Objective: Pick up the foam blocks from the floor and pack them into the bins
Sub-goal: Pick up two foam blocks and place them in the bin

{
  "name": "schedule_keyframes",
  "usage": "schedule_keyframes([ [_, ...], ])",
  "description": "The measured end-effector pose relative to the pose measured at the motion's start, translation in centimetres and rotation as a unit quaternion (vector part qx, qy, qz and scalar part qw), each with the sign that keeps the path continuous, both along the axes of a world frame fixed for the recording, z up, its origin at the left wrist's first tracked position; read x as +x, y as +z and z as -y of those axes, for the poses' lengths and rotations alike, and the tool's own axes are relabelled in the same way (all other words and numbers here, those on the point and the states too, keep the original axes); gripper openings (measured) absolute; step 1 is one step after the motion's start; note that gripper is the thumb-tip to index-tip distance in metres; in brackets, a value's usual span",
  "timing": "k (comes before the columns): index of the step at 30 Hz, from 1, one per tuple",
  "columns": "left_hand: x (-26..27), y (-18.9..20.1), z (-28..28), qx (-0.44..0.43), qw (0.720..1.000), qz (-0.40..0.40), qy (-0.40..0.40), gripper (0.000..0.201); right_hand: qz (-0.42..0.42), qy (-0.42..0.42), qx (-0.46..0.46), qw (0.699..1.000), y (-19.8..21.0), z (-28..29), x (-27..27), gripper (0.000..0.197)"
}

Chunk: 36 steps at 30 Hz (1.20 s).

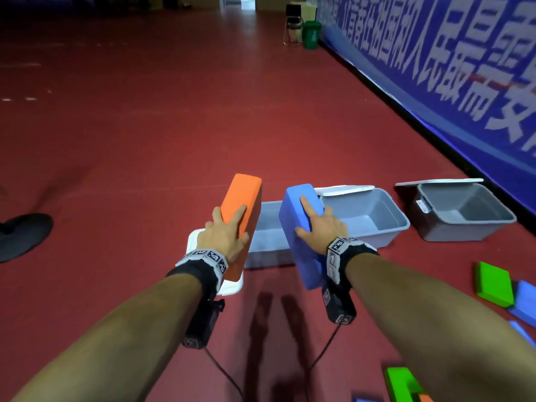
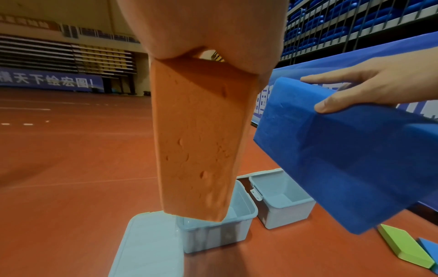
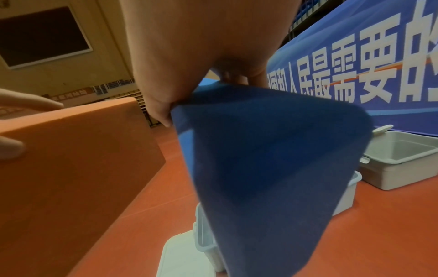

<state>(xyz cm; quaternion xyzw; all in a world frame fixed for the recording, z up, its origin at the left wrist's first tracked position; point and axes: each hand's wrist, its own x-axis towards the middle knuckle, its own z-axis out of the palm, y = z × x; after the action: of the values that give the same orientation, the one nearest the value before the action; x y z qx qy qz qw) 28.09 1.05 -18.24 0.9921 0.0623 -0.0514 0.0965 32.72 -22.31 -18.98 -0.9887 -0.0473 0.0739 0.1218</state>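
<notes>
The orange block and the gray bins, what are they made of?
The orange block in the left hand looks like soft matte foam: its face is pitted with small dents and holes. The near gray bin looks like smooth moulded plastic, with thin walls, a rolled rim and a slight sheen.

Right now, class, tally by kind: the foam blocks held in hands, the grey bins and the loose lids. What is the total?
Foam blocks in hand: 2, orange block in left hand, blue block in right hand.
Grey bins: 3, left bin, middle bin, right bin.
Lids: 3, near lid, middle lid, far lid.
Total: 8.
</notes>
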Motion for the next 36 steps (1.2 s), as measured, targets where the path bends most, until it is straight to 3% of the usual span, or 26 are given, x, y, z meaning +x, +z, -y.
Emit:
schedule_keyframes([
  [6, 9.2, -3.9, -1.7, -0.052, 0.998, -0.018, -0.031, 0.065, -0.033, 0.010, -0.022, 0.999, -2.7, -2.4, 9.5, 0.078],
  [15, 25.8, -10.2, -10.0, -0.136, 0.989, -0.053, -0.019, 0.065, -0.079, -0.017, -0.009, 0.997, -8.6, -10.6, 25.2, 0.080],
  [18, 30.1, -11.1, -11.9, -0.115, 0.991, -0.056, -0.039, 0.069, -0.104, -0.019, 0.007, 0.994, -10.0, -12.4, 29.3, 0.081],
  [22, 35.2, -13.0, -12.5, -0.072, 0.994, -0.069, -0.037, 0.076, -0.131, -0.041, 0.030, 0.990, -12.2, -13.4, 34.3, 0.083],
  [26, 39.7, -16.0, -11.3, -0.127, 0.987, -0.096, 0.006, 0.072, -0.136, -0.066, 0.036, 0.988, -14.7, -13.7, 38.7, 0.082],
  [29, 42.3, -19.3, -9.7, -0.160, 0.983, -0.087, 0.033, 0.071, -0.134, -0.091, 0.052, 0.986, -18.1, -13.7, 41.9, 0.081],
  [36, 47.6, -30.3, -6.4, -0.199, 0.968, -0.103, 0.112, 0.069, -0.162, -0.125, 0.121, 0.971, -30.2, -12.9, 47.9, 0.090],
])
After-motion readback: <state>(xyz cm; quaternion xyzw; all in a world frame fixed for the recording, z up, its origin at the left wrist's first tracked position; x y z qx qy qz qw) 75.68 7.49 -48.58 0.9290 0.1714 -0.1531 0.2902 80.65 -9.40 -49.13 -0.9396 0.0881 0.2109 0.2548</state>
